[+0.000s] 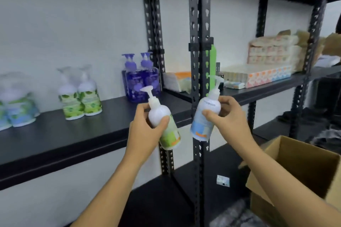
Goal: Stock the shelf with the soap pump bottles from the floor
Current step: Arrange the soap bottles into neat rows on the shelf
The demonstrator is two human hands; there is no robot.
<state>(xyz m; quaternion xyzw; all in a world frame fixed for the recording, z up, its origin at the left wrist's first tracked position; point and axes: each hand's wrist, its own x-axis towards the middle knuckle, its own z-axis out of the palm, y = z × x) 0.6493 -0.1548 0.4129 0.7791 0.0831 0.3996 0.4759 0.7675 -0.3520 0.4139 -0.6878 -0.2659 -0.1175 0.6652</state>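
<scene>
1. Two black metal shelving units with perforated uprights fill the view; the nearer black shelf board [73, 134] runs across the left half.
2. One open brown cardboard box [302, 175] sits at lower right, well below the shelf board.
3. Several stacked pastel tissue packs [267, 75] lie on the right unit's shelf.
4. Six pump bottles stand upright on the shelf board in pairs: blurred blue-labelled bottles [16, 108] at far left, green-leaf-labelled white bottles [81, 97] beside them, purple bottles [142, 79] against the upright.
5. The left hand [145, 131] grips a white pump bottle with a green label [164, 125], tilted with its pump toward the upper left, held in front of the shelf edge.
6. The right hand [228, 116] grips a white pump bottle with a pale blue label [204, 121], tilted with its pump toward the upper right, in front of the central upright.
7. The two held bottles are near each other, not touching.
</scene>
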